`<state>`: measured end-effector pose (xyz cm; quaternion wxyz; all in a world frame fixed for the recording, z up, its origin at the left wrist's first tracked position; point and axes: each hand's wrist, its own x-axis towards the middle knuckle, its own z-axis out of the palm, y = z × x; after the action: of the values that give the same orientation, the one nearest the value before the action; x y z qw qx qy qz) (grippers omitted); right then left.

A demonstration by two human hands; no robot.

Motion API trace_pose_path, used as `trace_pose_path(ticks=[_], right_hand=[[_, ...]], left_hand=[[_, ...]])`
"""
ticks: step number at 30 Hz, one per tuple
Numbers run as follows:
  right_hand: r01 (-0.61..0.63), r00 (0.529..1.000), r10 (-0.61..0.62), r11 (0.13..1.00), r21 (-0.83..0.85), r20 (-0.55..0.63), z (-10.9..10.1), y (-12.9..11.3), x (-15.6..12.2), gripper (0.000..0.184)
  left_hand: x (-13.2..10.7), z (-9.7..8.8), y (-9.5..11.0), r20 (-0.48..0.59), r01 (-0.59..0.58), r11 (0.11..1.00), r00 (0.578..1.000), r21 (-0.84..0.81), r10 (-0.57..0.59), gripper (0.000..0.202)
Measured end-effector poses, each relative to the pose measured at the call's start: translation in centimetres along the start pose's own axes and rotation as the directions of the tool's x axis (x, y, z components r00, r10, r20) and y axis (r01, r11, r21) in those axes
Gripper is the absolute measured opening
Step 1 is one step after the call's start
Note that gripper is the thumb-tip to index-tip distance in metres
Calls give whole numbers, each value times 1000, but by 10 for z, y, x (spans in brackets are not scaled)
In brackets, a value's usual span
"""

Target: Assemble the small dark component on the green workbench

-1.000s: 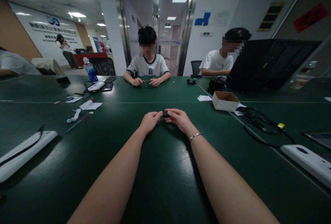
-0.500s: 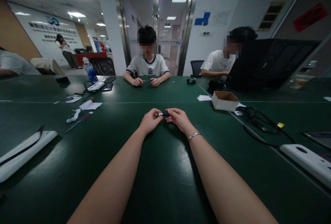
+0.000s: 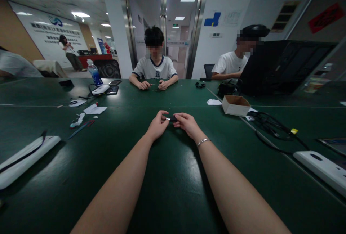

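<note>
A small black stick-like object with a silver end (image 3: 172, 119) is held level just above the green table, between my two hands. My right hand (image 3: 186, 123) pinches its black part between thumb and fingers; a silver bracelet (image 3: 203, 142) circles that wrist. On the other side, my left hand (image 3: 158, 125) curls about the silver end, thumb against it and index finger raised a little above. The fingers cover parts of the object, and its exact kind is too small to make out.
To the right are an open cardboard box (image 3: 236, 105), tangled black cables (image 3: 270, 124) and a white power strip (image 3: 319, 169). Paper scraps (image 3: 94, 109), a blue pen-like tool (image 3: 81, 129) and a long white case (image 3: 29, 158) lie left. A co-worker (image 3: 154, 66) sits opposite.
My left index finger has lifted slightly away from the silver end. My right hand stays where it was, still on the black part.
</note>
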<state>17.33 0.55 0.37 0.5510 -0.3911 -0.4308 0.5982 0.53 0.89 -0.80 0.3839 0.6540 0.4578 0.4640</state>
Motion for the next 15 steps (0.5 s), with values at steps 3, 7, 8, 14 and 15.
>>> trace_pose_path(ticks=[3, 7, 8, 14, 15], right_hand=[[-10, 1000, 10, 1000, -3, -6, 1, -1, -1, 4], [-18, 1000, 18, 1000, -12, -4, 1, -2, 0, 5], [-16, 1000, 16, 1000, -13, -2, 1, -1, 0, 4], [-16, 1000, 16, 1000, 1, 10, -1, -1, 2, 3], [-19, 1000, 19, 1000, 10, 8, -1, -1, 1, 2]], left_hand=[[0, -1, 0, 14, -7, 1000, 1000, 9, 7, 26], [-4, -1, 1, 12, -82, 992, 997, 98, 82, 25], [-6, -1, 1, -1, -97, 988, 995, 118, 98, 27], [-7, 4, 4, 3, 41, 998, 999, 51, -42, 42], [-5, 1, 8, 7, 61, 996, 998, 70, -62, 44]])
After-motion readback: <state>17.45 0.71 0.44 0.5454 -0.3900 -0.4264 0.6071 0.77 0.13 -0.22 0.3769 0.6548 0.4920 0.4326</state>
